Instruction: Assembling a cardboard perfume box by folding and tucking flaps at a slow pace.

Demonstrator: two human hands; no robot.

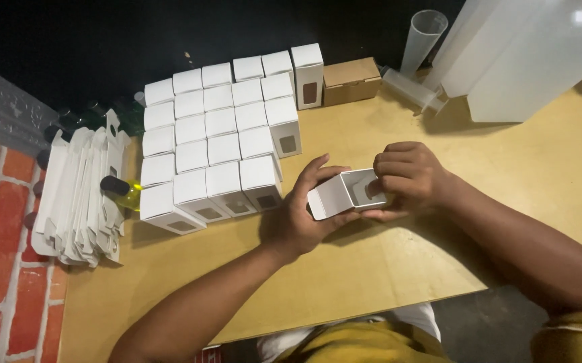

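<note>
Head view: both hands hold a small white carton (346, 193) just above the tan table (519, 175), the left hand (302, 214) wrapped round its closed end, the right hand (406, 176) curled over its open end, hiding the window. Just left stand rows of finished white window boxes (218, 144), blocking dark bottles behind. Flat carton blanks (79, 195) lean beside a yellow bottle (121, 190). A brown box (351, 81) and clear plastic cylinders (423, 33) sit behind.
</note>
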